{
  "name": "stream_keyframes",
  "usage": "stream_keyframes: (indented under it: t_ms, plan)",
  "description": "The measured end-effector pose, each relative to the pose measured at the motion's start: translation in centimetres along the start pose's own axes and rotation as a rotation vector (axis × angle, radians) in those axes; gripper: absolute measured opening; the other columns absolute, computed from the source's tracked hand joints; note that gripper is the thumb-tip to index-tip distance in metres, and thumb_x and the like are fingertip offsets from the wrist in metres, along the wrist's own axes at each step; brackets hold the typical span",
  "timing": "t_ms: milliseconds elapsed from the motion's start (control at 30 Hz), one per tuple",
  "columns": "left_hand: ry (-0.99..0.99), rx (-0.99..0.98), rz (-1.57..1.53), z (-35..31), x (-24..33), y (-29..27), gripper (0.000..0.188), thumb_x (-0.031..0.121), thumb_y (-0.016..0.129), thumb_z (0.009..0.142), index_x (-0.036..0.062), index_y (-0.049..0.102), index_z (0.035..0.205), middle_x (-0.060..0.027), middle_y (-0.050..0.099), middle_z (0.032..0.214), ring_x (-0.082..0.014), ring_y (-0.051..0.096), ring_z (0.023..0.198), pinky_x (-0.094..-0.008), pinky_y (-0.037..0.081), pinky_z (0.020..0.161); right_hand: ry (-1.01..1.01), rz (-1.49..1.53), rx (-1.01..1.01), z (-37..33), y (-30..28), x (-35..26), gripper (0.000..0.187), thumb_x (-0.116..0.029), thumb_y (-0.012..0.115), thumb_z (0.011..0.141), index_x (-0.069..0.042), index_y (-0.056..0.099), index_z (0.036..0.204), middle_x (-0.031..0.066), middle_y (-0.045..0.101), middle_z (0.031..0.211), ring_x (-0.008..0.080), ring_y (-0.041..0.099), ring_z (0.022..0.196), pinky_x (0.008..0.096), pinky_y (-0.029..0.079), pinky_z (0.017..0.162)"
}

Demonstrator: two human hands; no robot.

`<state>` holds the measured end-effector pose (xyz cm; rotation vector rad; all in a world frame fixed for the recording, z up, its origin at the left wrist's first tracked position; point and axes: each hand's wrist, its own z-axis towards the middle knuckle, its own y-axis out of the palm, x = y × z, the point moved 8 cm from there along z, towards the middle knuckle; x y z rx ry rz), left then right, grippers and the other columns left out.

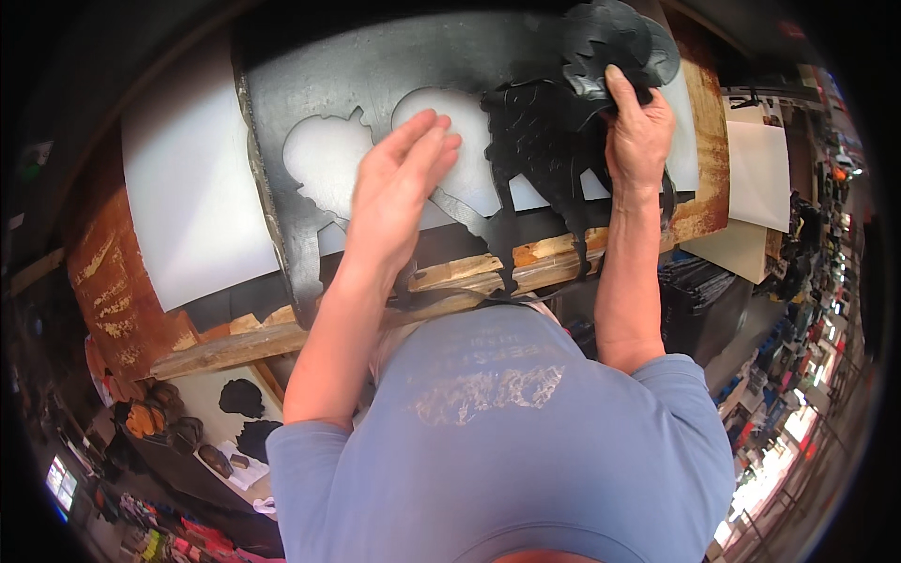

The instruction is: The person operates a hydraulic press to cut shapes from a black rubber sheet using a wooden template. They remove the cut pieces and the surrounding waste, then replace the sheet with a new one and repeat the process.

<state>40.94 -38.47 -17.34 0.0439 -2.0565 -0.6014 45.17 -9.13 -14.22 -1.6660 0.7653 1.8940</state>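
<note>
A large black sheet (357, 80), leather-like, lies across the work surface with rounded holes cut through it and ragged strips hanging at its near edge. My right hand (641, 136) grips several rounded black cut pieces (615, 42) at the far right, thumb on top and fingers hidden beneath. Over the holes, my left hand (404, 169) is stretched out with its fingers straight and holds nothing. Whether it touches the sheet I cannot tell. Crumpled black material (544, 131) lies between my hands.
A white board (188, 178) shows under the sheet, on a worn brown surface (108, 272). Along the near side runs a splintered wooden edge (225, 355). Black pieces (242, 399) lie on a lower table at left. A dark stack (694, 283) stands at right.
</note>
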Motion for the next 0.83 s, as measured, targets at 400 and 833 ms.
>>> stream_keyframes:
  t_ms: [400,833]
  plan:
    - [0.706,-0.055,0.987,7.0,1.7,4.5,0.035,0.018,0.075,0.095,0.0039,0.072,0.127,-0.0197,0.071,0.093,-0.0349,0.072,0.085,-0.0399,0.057,0.074,-0.051,0.145,-0.064,-0.1,2.3,-1.6,0.011,-0.005,0.072,0.102,0.000,0.075,0.111,0.0027,0.077,0.101,0.0095,0.071,0.088,0.0258,0.058,0.079]
    - [-0.161,-0.040,0.161,1.8,-2.2,1.3,0.061,0.038,0.062,0.110,0.0038,0.048,0.158,-0.0150,0.059,0.152,-0.0307,0.064,0.132,-0.0387,0.052,0.114,-0.418,-0.577,-0.003,-1.6,-1.4,-8.8,0.014,-0.012,0.076,0.101,0.001,0.077,0.105,-0.0002,0.075,0.092,0.0070,0.063,0.078,0.0242,0.052,0.071]
